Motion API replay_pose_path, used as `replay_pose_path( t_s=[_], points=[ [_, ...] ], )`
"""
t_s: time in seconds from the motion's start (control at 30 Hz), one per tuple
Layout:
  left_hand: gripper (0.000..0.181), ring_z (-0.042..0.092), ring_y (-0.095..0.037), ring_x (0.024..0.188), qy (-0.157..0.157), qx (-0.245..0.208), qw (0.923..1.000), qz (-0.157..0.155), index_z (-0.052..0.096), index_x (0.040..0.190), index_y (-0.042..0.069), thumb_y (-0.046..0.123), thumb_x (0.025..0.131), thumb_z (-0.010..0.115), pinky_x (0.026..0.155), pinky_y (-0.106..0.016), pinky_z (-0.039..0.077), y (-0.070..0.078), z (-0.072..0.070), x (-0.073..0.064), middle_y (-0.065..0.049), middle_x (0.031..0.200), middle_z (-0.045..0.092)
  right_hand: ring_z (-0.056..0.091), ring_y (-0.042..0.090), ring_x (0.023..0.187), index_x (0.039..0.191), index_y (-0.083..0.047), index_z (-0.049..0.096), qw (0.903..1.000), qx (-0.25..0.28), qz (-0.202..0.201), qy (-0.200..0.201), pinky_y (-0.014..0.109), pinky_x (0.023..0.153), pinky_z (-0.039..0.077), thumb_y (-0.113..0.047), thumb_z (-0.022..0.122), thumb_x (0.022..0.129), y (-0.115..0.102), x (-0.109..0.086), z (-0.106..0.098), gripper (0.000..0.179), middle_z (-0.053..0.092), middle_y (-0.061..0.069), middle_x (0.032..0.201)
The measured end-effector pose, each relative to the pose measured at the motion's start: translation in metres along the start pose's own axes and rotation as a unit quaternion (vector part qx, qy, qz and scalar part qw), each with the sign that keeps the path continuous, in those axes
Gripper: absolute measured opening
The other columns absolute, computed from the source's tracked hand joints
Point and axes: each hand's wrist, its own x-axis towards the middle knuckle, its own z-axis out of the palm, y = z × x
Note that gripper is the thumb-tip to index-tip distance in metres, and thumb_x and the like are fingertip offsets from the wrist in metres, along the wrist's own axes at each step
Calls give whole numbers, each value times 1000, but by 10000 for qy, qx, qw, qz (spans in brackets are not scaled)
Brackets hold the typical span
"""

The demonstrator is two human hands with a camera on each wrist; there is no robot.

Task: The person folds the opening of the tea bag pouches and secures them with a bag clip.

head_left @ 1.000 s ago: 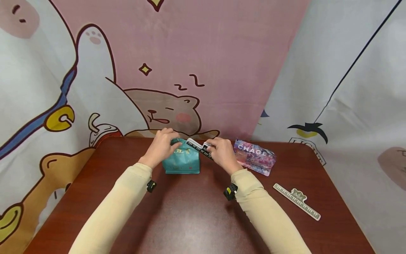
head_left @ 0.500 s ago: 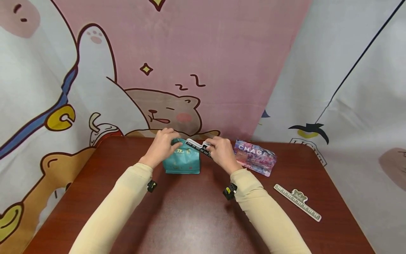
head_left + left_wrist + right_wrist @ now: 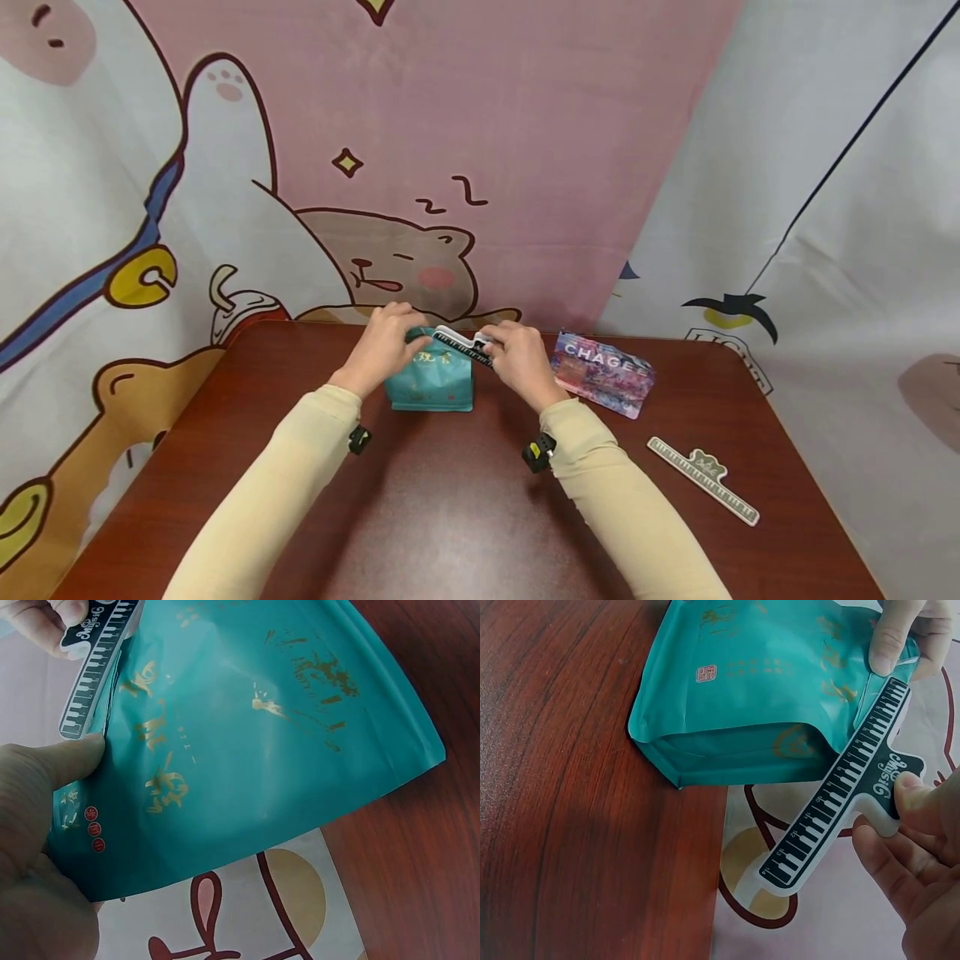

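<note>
A teal pouch bag [image 3: 431, 387] with gold lettering stands at the back of the table. My left hand [image 3: 382, 346] pinches its folded top edge, thumb [image 3: 75, 757] on the front face. In my right hand [image 3: 521, 354] is a long black-and-white clip [image 3: 836, 787] with piano keys and "Music" printed on it. Thumb and fingers pinch its handle. One end of the clip lies along the bag's top, close to the left thumb, while the other end sticks out past the bag's side.
Right of the hands lies a purple-pink CHAGEE bag [image 3: 603, 372]. Nearer the table's right side is a second, cream and grey-green piano-key clip [image 3: 705, 479]. A cartoon-printed cloth [image 3: 555, 167] hangs right behind the table's back edge [image 3: 675, 337].
My right hand has shifted slightly left, bringing the clip a little farther across the bag's top. My left hand keeps its place on the bag.
</note>
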Motion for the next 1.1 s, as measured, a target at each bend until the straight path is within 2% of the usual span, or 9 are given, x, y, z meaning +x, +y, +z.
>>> replay_pose_path(
  t_s=[0.37,0.6,0.87,1.1],
  points=[
    [17,60,-30,93,-34,22,10000,-77,77,102,6,17,90,82,85,-49,44,0,0,0,-8,95,69,72,28,81,103,-5,80,9999,-98,-67,24,42,73,58,0,78,88,1,0,4,16,74,10,92],
    [16,60,-31,97,-82,-341,9992,-206,71,102,7,17,93,80,95,-51,44,-2,-1,-1,-8,97,70,71,27,81,105,-5,79,10000,-91,-3,-6,42,73,58,1,76,89,2,0,4,16,73,10,92],
    [9,61,-31,98,32,-692,9976,-67,71,101,7,15,99,67,96,-53,44,-7,-2,-3,-8,98,71,71,28,83,107,-4,79,9999,33,139,-85,42,74,58,2,74,92,1,0,3,17,73,11,95],
    [8,61,-30,95,155,-694,9974,58,73,101,6,12,99,67,92,-52,44,-8,0,-2,-10,99,71,71,28,83,108,-3,79,9998,54,165,-97,42,75,58,1,74,92,1,1,3,17,73,11,96]
  ],
)
